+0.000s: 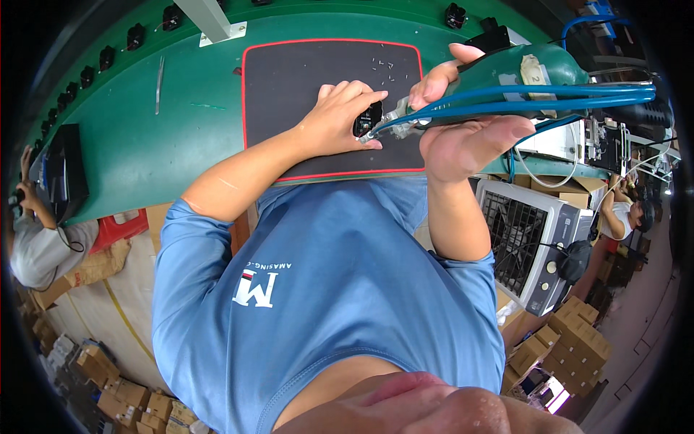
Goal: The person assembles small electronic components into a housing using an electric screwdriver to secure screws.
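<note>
My left hand (pixel 331 121) is closed around a small black part (pixel 369 116) over the dark mat, gripping it between thumb and fingers; the fingers cover much of it. In my right hand (pixel 466 148) is a green-bodied power screwdriver (pixel 499 76) with a clear, taped front end. Its tip points left and meets the black part near my left thumb; the exact contact point is hidden. Blue hoses (pixel 578 98) run alongside the tool toward the right. Several tiny screw-like pieces (pixel 388 69) lie scattered on the mat's far right.
The black mat (pixel 296 72) with a red border lies on a green table (pixel 188 145). A metal post (pixel 211 22) rises at the far edge, where several black units (pixel 135 36) stand. An air cooler (pixel 517 242) is at right. People work at both sides; cardboard boxes (pixel 578 340) are stacked around.
</note>
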Motion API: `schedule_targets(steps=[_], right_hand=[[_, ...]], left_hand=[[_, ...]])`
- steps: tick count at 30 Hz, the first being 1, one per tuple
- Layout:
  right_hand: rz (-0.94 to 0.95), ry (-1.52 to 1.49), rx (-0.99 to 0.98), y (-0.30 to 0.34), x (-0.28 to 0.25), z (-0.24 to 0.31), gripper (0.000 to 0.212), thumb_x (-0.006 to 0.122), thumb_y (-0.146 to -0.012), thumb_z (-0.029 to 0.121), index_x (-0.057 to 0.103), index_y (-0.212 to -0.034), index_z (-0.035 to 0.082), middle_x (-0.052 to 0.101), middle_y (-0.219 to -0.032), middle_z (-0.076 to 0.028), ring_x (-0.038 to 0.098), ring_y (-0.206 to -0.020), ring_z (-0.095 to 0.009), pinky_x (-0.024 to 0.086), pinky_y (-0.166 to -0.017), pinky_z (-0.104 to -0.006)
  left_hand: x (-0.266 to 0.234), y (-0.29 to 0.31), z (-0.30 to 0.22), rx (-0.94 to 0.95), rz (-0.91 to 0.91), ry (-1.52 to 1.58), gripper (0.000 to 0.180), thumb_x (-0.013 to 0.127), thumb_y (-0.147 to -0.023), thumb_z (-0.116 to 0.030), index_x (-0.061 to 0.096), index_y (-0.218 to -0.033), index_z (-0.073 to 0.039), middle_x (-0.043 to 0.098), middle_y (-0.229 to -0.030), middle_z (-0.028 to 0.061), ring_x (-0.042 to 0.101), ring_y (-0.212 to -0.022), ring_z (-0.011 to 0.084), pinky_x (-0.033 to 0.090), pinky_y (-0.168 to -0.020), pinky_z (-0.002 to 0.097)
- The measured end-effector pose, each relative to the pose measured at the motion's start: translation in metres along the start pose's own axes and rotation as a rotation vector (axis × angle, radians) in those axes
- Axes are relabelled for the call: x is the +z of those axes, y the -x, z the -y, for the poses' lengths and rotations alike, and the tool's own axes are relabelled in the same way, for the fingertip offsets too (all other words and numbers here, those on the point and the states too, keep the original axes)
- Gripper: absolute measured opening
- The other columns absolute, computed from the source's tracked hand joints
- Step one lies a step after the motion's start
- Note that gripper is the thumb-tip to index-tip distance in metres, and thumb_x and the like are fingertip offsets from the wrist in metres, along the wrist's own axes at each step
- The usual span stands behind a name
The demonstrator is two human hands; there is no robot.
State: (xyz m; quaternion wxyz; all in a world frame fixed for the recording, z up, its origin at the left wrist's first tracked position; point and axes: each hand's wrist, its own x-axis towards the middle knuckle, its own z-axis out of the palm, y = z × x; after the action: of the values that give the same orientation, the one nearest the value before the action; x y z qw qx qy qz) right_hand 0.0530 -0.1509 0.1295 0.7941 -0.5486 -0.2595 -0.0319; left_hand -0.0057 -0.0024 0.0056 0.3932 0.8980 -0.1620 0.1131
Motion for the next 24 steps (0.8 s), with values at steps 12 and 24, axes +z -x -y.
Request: schedule_targets(steps=[12, 24], right_hand=[[0.105, -0.073, 0.05, 0.003, -0.012, -0.005, 0.105, 0.03, -0.081, 0.091, 0.054, -0.12, -0.003, 0.061, -0.074, -0.011, 0.059, -0.061, -0.019, 0.05, -0.058, -0.03], [0.313, -0.271, -0.132, -0.039, 0.0, 0.038, 0.102, 0.027, -0.081, 0.091, 0.052, -0.122, 0.0, 0.062, -0.101, -0.014, 0.062, -0.069, -0.023, 0.054, -0.06, -0.0327]], left_hand=[[-0.001, -0.001, 0.002, -0.003, -0.005, 0.067, 0.089, 0.092, -0.06, -0.038, 0.056, -0.136, -0.013, 0.058, -0.113, 0.0058, 0.055, -0.106, 0.0267, 0.034, -0.088, 0.0402], [-0.002, -0.002, -0.002, -0.02, -0.005, 0.03, 0.089, 0.091, -0.06, -0.04, 0.055, -0.137, -0.014, 0.057, -0.114, 0.0055, 0.054, -0.108, 0.0254, 0.033, -0.088, 0.0387]])
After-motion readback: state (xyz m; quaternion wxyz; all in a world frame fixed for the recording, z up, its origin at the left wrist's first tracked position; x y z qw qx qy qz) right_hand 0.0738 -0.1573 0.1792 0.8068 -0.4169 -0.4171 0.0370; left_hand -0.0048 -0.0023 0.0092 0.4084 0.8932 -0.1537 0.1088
